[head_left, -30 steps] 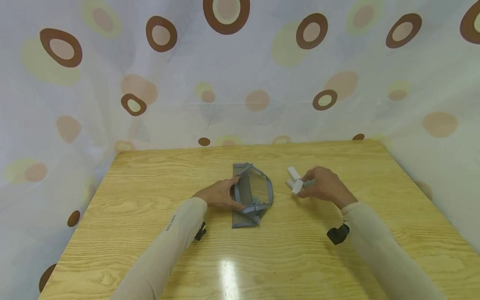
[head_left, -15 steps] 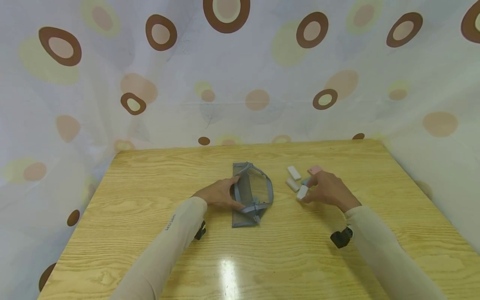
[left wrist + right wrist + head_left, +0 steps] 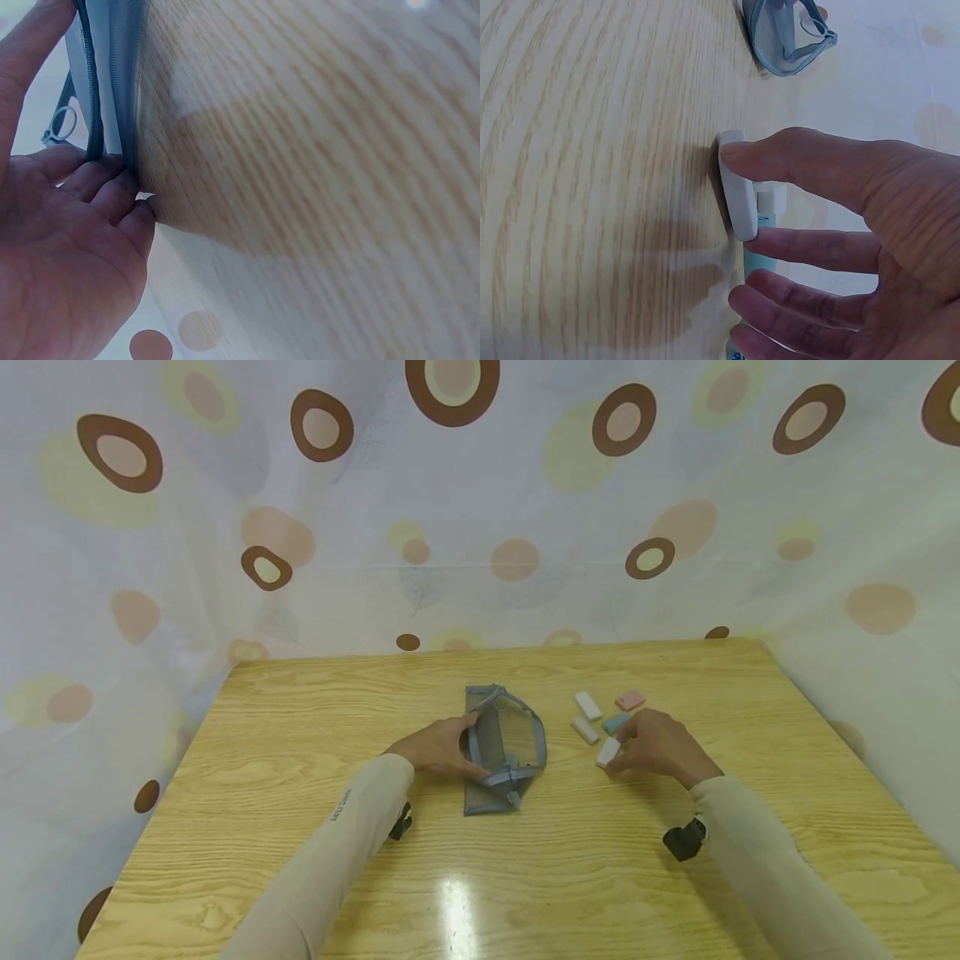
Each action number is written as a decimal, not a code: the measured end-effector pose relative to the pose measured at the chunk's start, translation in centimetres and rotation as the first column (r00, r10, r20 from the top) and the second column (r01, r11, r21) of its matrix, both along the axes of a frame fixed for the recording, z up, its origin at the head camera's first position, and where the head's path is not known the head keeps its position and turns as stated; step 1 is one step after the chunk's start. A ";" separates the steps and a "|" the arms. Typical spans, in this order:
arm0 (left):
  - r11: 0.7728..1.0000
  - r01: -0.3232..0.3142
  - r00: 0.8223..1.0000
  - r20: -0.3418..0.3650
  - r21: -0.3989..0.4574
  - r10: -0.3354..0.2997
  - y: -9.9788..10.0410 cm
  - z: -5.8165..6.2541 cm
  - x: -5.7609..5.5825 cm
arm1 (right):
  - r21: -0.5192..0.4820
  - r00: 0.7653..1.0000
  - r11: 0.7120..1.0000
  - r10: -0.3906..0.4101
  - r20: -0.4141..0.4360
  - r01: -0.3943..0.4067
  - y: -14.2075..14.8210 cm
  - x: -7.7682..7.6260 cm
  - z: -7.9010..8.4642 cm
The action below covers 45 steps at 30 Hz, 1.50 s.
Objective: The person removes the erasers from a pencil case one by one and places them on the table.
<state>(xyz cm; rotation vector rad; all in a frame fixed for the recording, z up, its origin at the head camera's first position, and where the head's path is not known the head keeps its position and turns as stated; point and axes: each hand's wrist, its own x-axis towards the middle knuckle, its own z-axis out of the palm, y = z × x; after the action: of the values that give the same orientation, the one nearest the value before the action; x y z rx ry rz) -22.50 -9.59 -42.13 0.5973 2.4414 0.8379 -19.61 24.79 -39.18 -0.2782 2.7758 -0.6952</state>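
My left hand point(image 3: 441, 748) holds a grey-blue zip pouch point(image 3: 492, 739) of see-through mesh at its mouth, thumb and fingers spread along the edges. In the left wrist view, curled fingers point(image 3: 112, 187) grip the zippered edge of the pouch point(image 3: 124, 67). My right hand point(image 3: 657, 743) pinches a small white eraser-like block point(image 3: 608, 752) between thumb and index finger. The right wrist view shows this white block point(image 3: 737, 187) close to the tabletop, the thumb on its upper end. Near it lie a teal block point(image 3: 617, 722), a beige block point(image 3: 585, 729), another white block point(image 3: 588, 707) and a pink block point(image 3: 630, 700).
The wooden table point(image 3: 337, 893) runs back to a spotted curtain point(image 3: 450, 602), which also hangs along both sides. In the right wrist view, the pouch point(image 3: 780, 45) with its ring zip pull stands beyond the right hand.
My right hand has moved a little right and toward me with the white block, lowering it. The teal and pink blocks have come into clearer view. The left hand has stayed on the pouch.
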 end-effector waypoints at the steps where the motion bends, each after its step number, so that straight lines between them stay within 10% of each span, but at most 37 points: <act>1: 1.000 0.000 1.000 0.000 0.001 0.000 0.0 0.0 0.0 | 0.003 1.000 1.000 -0.001 0.001 0.001 0.0 0.0 0.0; 45: 0.999 0.005 1.000 -0.023 -0.041 -0.006 0.0 -0.3 -0.4 | 0.019 0.997 0.999 0.052 -0.059 -0.051 0.2 -0.1 0.7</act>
<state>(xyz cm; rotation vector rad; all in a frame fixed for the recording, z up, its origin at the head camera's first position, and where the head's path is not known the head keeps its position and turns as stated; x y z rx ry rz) -22.90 -9.58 -42.40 0.6011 2.4703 0.7806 -19.73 25.03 -38.50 -0.3720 2.8183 -0.6604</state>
